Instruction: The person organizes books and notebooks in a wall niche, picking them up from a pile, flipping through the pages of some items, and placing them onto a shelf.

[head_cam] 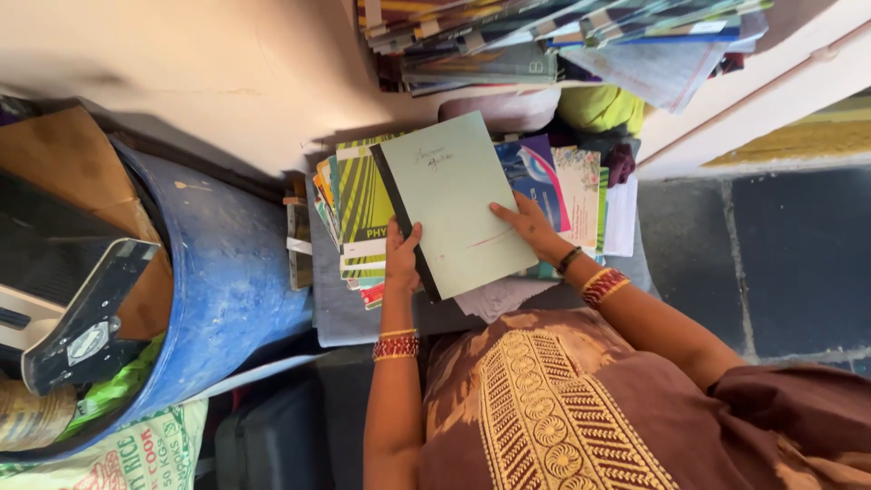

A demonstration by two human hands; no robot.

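A pale green notebook [449, 195] with a black spine lies tilted over two low stacks of books. My left hand [402, 259] grips its lower left corner by the spine. My right hand [531, 229] rests with fingers spread on its right edge. Under the notebook on the left is a stack topped by a green and yellow striped book [360, 204]. On the right lie a blue book [537, 172] and a floral-covered one [581, 191]. Both wrists wear red and gold bangles.
A blue plastic drum [227, 272] stands at the left, stuffed with cardboard and bags. A shelf above holds a pile of books and papers [544, 36]. A printed sack [127, 458] sits bottom left. Dark floor tiles [780, 254] spread to the right.
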